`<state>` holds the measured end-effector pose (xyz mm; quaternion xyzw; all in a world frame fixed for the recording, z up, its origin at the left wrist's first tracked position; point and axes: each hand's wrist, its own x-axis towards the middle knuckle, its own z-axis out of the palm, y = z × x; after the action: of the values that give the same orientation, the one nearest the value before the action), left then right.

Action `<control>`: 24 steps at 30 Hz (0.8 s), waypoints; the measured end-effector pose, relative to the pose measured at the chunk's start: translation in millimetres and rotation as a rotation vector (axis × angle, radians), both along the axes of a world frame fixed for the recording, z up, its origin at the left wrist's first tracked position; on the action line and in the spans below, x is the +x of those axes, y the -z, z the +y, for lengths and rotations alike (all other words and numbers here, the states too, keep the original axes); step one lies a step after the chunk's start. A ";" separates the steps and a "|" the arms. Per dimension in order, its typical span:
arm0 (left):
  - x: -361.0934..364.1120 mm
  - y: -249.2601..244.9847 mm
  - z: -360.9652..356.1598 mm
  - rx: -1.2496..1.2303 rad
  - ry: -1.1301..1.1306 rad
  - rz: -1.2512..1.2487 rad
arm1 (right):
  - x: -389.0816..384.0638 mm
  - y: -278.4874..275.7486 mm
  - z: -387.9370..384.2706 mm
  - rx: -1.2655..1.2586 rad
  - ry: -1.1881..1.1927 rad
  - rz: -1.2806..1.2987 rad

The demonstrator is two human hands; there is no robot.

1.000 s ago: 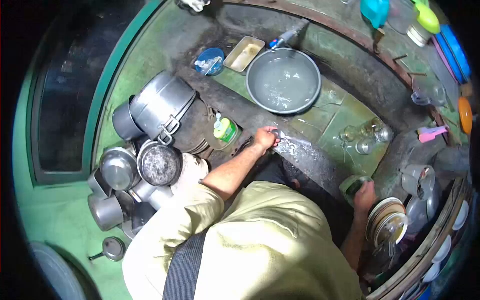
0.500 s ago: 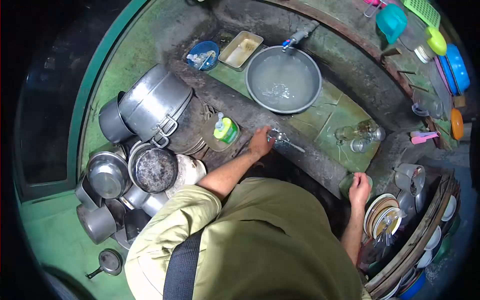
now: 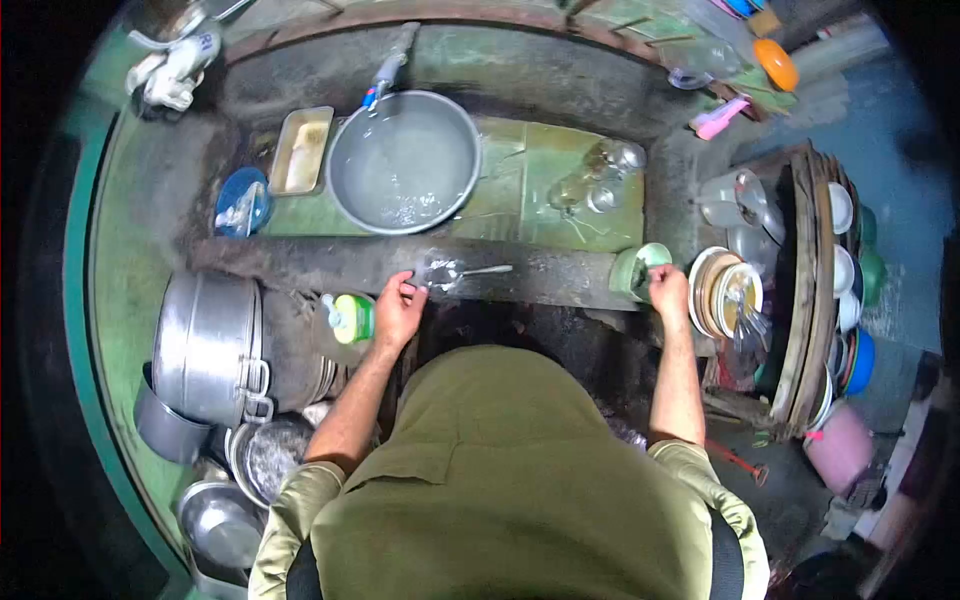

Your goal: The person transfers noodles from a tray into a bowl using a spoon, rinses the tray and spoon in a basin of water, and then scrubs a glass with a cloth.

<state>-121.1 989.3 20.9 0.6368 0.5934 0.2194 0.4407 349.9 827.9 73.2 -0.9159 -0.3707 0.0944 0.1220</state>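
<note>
My left hand (image 3: pixel 400 312) is at the near edge of the concrete ledge (image 3: pixel 330 262), its fingers curled near a clear, shiny item (image 3: pixel 440 272) that I cannot make out well. A spoon (image 3: pixel 486 270) lies on the ledge just right of that item. Further right, my right hand (image 3: pixel 668 290) has its fingers at the rim of a light green cup (image 3: pixel 628 272) on the ledge's end. A green soap bottle (image 3: pixel 354 319) stands left of my left hand. Stacked plates (image 3: pixel 705 290) with cutlery are right of my right hand.
Behind the ledge are a grey basin of cloudy water (image 3: pixel 403 165), a rectangular tray (image 3: pixel 301 152), a blue basket (image 3: pixel 242 203) and glass jars (image 3: pixel 605 196). Large metal pots (image 3: pixel 208 345) fill the left side. A wooden rack with bowls (image 3: pixel 800 290) stands at the right.
The view has turned to the right, and the basin and ledge now appear further left. My right hand stays at the green cup. My left hand has drawn slightly back from the clear item.
</note>
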 end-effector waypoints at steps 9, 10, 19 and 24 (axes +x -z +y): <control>60.3 53.7 32.6 -0.041 0.191 0.261 | 40.0 139.7 9.3 -0.453 -0.278 -0.016; 65.4 35.2 28.8 0.065 0.125 0.180 | 42.8 141.1 15.5 -0.382 -0.292 0.134; 112.4 -49.5 45.1 -0.091 -0.318 -0.764 | 39.4 27.3 -8.0 0.249 -0.246 0.682; 170.2 -83.8 64.4 -0.163 -0.384 -0.829 | 41.2 2.7 -4.3 0.679 0.357 1.637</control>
<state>49.1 1053.7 104.7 0.3373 0.4898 0.4858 0.6406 391.1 823.5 70.6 -0.5209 -0.0281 0.5816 0.6242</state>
